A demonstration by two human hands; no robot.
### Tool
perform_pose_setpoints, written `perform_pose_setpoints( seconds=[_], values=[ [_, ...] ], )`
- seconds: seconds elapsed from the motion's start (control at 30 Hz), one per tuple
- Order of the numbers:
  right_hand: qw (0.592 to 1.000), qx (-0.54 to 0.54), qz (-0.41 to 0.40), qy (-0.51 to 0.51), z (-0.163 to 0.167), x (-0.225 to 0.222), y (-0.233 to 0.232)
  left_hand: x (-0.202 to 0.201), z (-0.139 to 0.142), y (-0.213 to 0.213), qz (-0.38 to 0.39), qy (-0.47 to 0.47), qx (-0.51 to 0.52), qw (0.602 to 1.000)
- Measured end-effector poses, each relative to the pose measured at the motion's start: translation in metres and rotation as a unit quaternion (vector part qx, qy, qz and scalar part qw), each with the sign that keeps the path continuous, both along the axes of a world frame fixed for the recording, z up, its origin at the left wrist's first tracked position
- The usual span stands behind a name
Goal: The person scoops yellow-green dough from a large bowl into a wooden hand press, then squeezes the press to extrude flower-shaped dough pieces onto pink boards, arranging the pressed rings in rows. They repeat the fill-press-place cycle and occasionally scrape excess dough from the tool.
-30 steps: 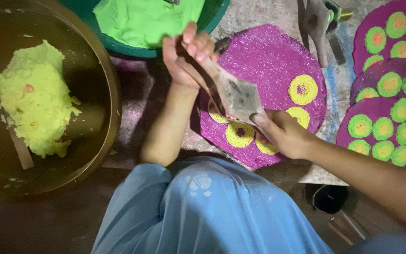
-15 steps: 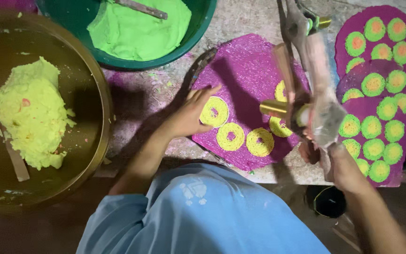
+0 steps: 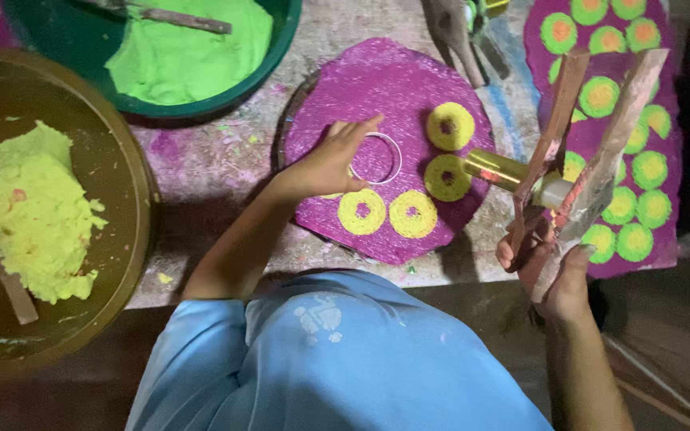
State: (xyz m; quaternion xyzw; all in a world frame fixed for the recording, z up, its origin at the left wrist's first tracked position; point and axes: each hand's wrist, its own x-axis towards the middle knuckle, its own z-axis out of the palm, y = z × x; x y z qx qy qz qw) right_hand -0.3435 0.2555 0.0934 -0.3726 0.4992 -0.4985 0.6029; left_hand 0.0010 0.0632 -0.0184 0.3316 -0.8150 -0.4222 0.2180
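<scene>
My left hand (image 3: 327, 166) rests on a round purple disc (image 3: 385, 88), its fingers touching a thin ring mould (image 3: 377, 158) lying on it. Several yellow ring shapes (image 3: 450, 126) sit on the disc around the mould. My right hand (image 3: 551, 268) is raised at the right. It grips two flat paint-stained wooden sticks (image 3: 592, 160) together with a small gold and white cylinder (image 3: 513, 175) held between them.
A brown bowl (image 3: 125, 175) with yellow paste (image 3: 33, 211) sits at the left. A green basin (image 3: 277, 56) of green paste (image 3: 185, 52) stands at the back. Purple sheets with green and yellow rounds (image 3: 624, 168) lie at the right.
The right hand lifted the sticks and cylinder off the disc and moved right. The left hand came down onto the disc and set the ring mould there.
</scene>
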Motion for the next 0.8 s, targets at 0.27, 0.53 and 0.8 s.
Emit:
perform_pose_setpoints(
  seconds=[0.27, 0.53, 0.8],
  values=[
    [1.0, 0.009, 0.005, 0.02, -0.02, -0.026, 0.033, -0.049, -0.002, 0.0, -0.018, -0.111, 0.017, 0.993],
    [0.953, 0.089, 0.257, 0.131, -0.024, -0.023, -0.017, -0.068, 0.016, -0.017, -0.047, 0.343, 0.33, 0.878],
    [0.839, 0.244, 0.338, 0.349, 0.025, 0.017, -0.113, -0.085, 0.01, -0.04, -0.078, 0.747, 0.468, 0.466]
  ],
)
